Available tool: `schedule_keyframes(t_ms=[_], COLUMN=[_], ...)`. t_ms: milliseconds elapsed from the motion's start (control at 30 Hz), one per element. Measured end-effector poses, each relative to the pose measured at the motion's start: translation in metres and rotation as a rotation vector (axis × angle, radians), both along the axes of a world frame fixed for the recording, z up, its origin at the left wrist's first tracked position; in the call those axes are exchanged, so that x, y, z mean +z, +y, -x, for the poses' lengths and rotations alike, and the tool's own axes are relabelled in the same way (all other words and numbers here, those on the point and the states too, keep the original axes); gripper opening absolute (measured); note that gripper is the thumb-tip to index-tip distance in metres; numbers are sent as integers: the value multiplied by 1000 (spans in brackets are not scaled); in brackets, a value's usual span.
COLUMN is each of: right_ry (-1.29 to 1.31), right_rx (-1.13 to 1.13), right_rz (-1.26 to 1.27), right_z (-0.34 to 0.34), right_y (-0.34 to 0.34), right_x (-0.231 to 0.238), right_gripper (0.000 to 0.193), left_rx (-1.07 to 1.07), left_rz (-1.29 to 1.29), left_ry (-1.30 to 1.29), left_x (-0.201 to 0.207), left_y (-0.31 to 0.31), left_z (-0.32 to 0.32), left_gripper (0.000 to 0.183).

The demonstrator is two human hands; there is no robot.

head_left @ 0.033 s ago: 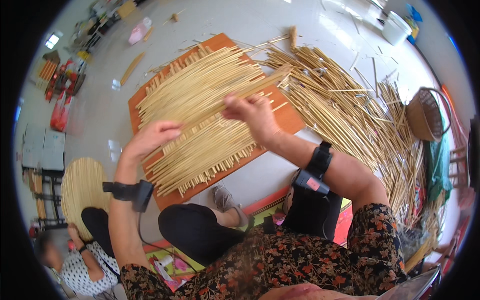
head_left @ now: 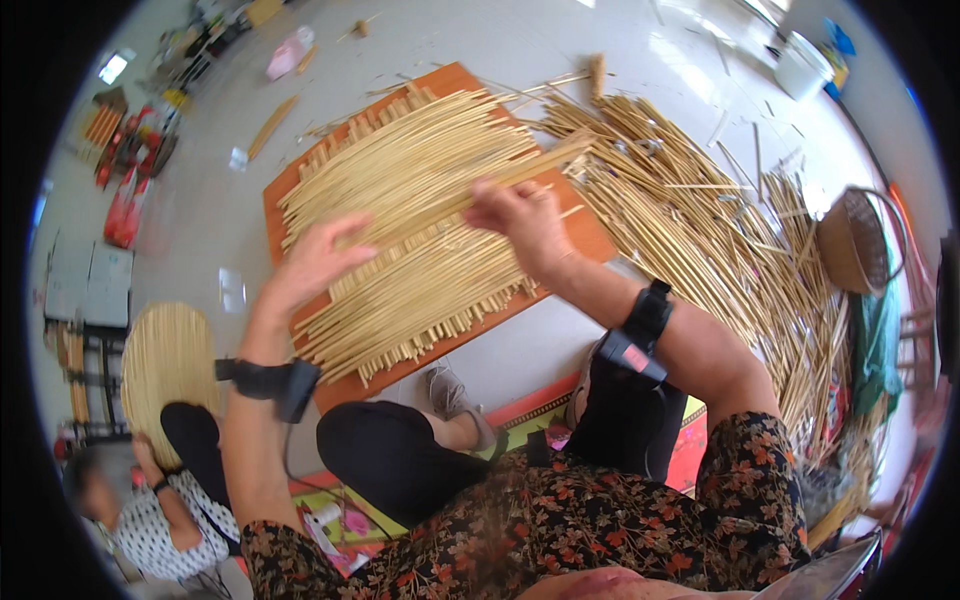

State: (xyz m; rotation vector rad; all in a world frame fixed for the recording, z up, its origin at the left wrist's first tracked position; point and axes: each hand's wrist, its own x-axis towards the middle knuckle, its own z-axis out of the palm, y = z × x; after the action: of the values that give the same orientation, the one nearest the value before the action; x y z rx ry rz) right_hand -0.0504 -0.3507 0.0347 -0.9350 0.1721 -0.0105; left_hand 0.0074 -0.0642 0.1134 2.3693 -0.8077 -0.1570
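L hand (head_left: 318, 262) flat, fingers spread, pins strips (head_left: 420, 230) on board (head_left: 345, 385); R hand (head_left: 520, 215) fingers pinch one strip to align.

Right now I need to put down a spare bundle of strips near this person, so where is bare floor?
Bare grey floor lies left of the orange board, and more beyond the board's far edge. The board is covered by the woven strips under the left hand and right hand. The loose strip pile crowds the right, up to the basket.
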Motion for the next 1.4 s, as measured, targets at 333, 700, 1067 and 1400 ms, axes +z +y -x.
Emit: schedule_keyframes(t_ms=[333, 700, 1067, 1400], right_ry=[137, 229, 247, 217], right_rx=[-113, -71, -71, -65], right_rz=[-178, -220, -189, -152], right_z=[-21, -31, -33, -31], right_y=[-53, -91, -82, -61], right_x=[-44, -80, -79, -65], right_gripper=[16, 14, 15, 15], left_rx=[270, 294, 310, 444], left_rz=[953, 1367, 1278, 1293], left_ry=[917, 763, 662, 668], left_x=[-71, -86, -92, -91], left_y=[-62, -37, -28, -22], left_z=[35, 16, 20, 19], left_gripper=[32, 26, 24, 24])
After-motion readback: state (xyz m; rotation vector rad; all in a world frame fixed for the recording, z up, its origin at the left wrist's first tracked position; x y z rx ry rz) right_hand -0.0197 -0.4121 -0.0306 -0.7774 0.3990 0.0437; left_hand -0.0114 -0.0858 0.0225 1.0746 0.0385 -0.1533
